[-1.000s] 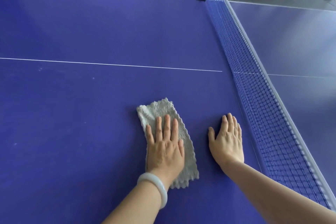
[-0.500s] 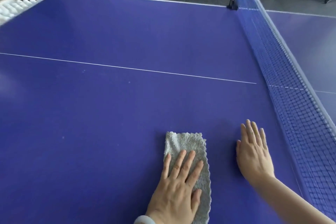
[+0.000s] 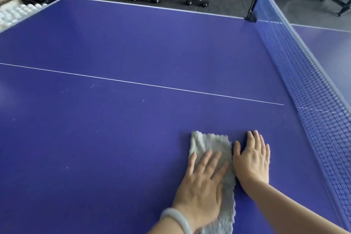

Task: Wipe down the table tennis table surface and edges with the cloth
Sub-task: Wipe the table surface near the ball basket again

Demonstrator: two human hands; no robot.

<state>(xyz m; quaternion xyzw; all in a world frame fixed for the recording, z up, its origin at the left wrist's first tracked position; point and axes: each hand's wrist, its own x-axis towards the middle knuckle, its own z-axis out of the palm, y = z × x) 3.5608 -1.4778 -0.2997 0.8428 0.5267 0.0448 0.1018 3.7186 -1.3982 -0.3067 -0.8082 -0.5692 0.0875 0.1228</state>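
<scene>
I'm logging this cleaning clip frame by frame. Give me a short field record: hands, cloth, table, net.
table: blue, white centre line, a few pale specks
net: along the right side
cloth: grey, lying on the table
left hand: flat on the cloth, fingers straight
right hand: flat on bare table beside the cloth

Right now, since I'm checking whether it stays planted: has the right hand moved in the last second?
Yes: the right hand has slid left, away from the net, ending beside the cloth.
</scene>
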